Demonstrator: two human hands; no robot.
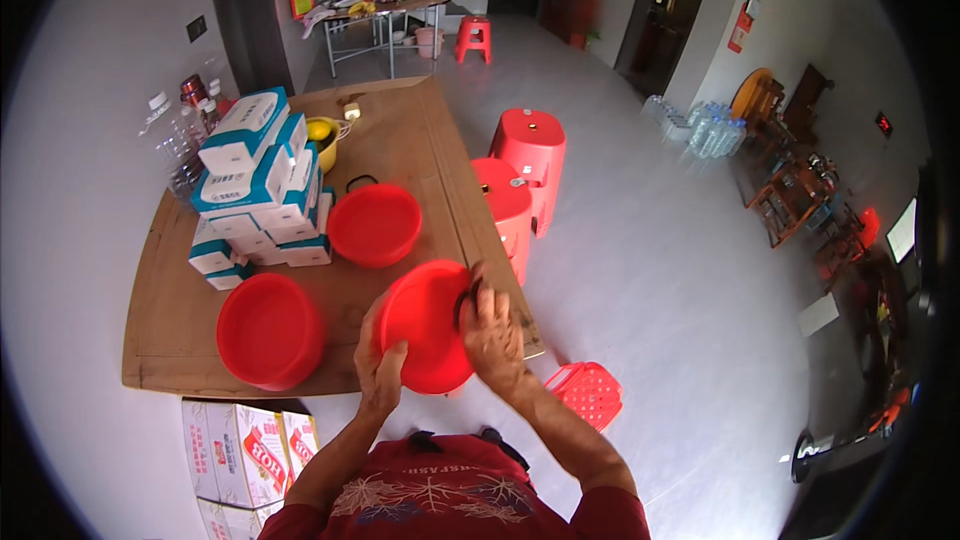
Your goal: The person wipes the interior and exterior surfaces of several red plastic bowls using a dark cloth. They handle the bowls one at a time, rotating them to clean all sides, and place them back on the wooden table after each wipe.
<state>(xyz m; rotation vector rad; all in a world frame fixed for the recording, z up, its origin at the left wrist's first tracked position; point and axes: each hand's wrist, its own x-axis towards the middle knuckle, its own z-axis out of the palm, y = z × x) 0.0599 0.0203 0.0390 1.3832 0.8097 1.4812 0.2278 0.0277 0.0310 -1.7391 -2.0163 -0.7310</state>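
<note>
My left hand (381, 360) grips the near left rim of a red plastic basin (428, 325), thumb over the inside wall. The basin is held tilted over the table's near right corner. At the basin's right rim my right hand (494, 338) is closed on a dark curved band (463, 306), partly hidden by the fingers and blurred. A second red basin (375, 225) lies just beyond on the table. Another red basin (270, 330) stands to the left, near the front edge.
On the wooden table (400, 125), blue-and-white packs (245, 180) are stacked beside bottles (170, 135) and a yellow container (326, 152). Red stools (528, 140) stand along the table's right edge. A red stool (588, 395) is near my right forearm; cartons (245, 455) sit below the table.
</note>
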